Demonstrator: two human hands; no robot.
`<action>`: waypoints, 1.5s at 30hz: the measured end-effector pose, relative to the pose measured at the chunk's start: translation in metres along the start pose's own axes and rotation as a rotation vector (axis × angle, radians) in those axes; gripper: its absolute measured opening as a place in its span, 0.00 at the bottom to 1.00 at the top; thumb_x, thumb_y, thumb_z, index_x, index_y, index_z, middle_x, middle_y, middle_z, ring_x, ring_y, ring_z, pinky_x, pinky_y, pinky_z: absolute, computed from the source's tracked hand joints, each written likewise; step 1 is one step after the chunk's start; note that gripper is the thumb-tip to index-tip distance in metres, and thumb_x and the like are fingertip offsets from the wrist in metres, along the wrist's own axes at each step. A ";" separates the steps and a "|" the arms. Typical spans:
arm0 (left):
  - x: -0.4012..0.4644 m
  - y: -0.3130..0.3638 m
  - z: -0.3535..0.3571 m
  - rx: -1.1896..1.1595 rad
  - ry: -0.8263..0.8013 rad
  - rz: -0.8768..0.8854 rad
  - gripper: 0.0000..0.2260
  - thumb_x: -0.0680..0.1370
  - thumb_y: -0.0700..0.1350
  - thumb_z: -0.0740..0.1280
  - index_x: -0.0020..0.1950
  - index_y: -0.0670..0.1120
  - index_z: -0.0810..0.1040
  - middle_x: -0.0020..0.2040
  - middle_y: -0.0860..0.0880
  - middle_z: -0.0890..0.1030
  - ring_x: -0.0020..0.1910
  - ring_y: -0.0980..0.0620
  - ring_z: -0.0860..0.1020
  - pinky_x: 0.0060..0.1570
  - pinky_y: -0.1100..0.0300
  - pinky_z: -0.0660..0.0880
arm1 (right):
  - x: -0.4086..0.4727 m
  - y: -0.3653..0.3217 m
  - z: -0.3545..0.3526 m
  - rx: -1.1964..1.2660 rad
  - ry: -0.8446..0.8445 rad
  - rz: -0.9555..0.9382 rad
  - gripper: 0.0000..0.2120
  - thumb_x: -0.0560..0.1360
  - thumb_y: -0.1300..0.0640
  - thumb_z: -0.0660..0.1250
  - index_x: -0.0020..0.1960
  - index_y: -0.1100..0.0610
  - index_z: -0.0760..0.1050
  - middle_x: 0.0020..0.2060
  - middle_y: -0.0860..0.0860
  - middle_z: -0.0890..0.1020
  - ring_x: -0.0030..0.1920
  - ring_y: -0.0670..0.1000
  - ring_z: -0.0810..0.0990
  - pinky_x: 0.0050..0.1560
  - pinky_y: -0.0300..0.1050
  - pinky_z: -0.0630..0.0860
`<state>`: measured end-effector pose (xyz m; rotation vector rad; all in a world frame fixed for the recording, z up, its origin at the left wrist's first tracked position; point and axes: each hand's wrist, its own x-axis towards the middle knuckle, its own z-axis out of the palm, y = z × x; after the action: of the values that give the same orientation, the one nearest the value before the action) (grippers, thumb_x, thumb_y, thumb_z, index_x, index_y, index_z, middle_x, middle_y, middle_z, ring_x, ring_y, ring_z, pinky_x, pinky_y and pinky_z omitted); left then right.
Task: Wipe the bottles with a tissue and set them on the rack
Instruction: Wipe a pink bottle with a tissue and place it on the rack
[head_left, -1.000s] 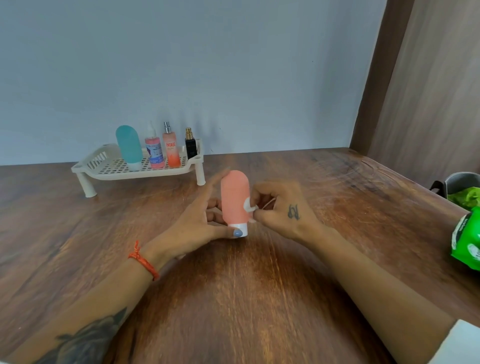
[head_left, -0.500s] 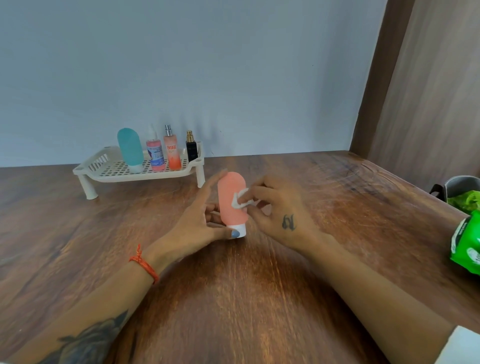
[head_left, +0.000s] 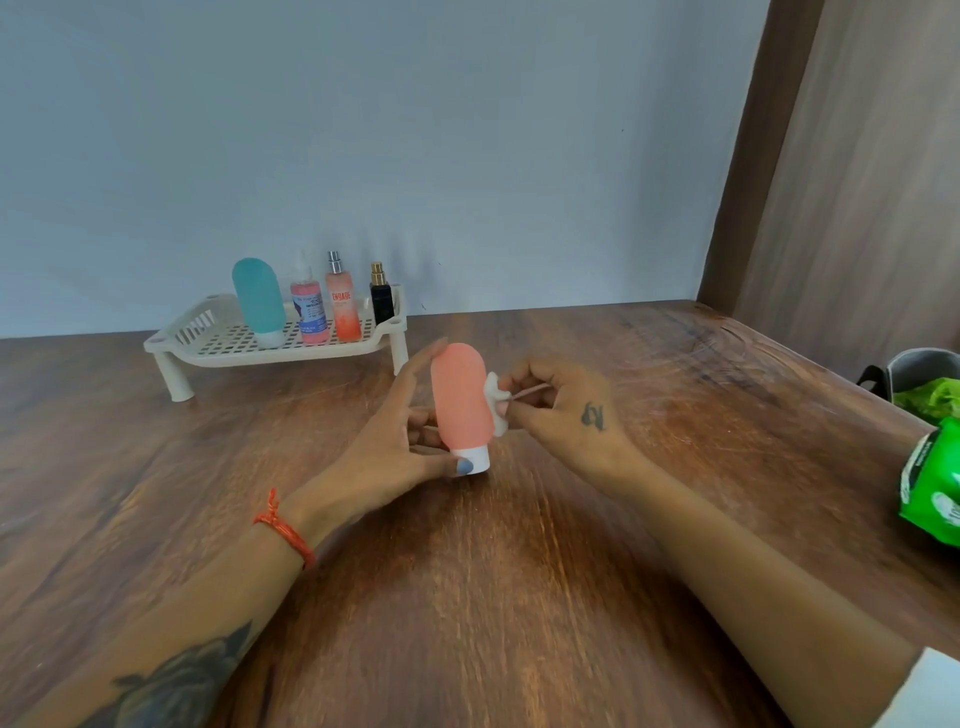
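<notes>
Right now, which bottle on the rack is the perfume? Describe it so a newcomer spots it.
Find the white rack at the table's far left, against the wall. Four bottles stand on it in a row; the perfume is the rightmost, by the rack's right end. It alone is black with a gold cap, and it is the shortest.

"ENGAGE" on orange spray bottle (head_left: 343, 306)

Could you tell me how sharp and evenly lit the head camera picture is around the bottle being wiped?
Head view: soft, even light, no harsh glare; the salmon-pink squeeze bottle and small white tissue wad look slightly soft; the brown wooden table grain smears near the bottom edge; wide-angle distortion tilts the wall panel at right.
</notes>
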<state>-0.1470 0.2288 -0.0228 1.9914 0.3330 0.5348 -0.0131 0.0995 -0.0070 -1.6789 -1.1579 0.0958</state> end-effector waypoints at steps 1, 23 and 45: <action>0.000 0.001 0.000 -0.004 0.000 -0.001 0.47 0.67 0.35 0.76 0.60 0.77 0.52 0.54 0.51 0.77 0.48 0.54 0.82 0.46 0.64 0.79 | -0.001 0.000 0.002 -0.009 -0.021 -0.002 0.11 0.71 0.62 0.70 0.37 0.47 0.74 0.39 0.50 0.82 0.42 0.51 0.81 0.47 0.54 0.79; -0.005 0.009 0.000 -0.297 -0.067 -0.005 0.45 0.63 0.24 0.72 0.67 0.63 0.63 0.63 0.53 0.73 0.58 0.51 0.79 0.50 0.55 0.80 | -0.012 0.002 0.022 -0.379 0.072 -0.638 0.14 0.71 0.66 0.69 0.56 0.58 0.79 0.55 0.55 0.81 0.55 0.54 0.80 0.53 0.45 0.76; -0.003 0.009 0.000 -0.198 -0.104 0.030 0.46 0.64 0.26 0.73 0.64 0.67 0.60 0.62 0.56 0.72 0.55 0.62 0.78 0.47 0.62 0.78 | -0.004 -0.001 0.025 -0.293 0.176 -0.554 0.15 0.74 0.64 0.67 0.60 0.58 0.77 0.57 0.55 0.80 0.55 0.54 0.79 0.54 0.44 0.77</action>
<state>-0.1498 0.2235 -0.0157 1.8271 0.1793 0.4630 -0.0296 0.1136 -0.0194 -1.5139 -1.5083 -0.5807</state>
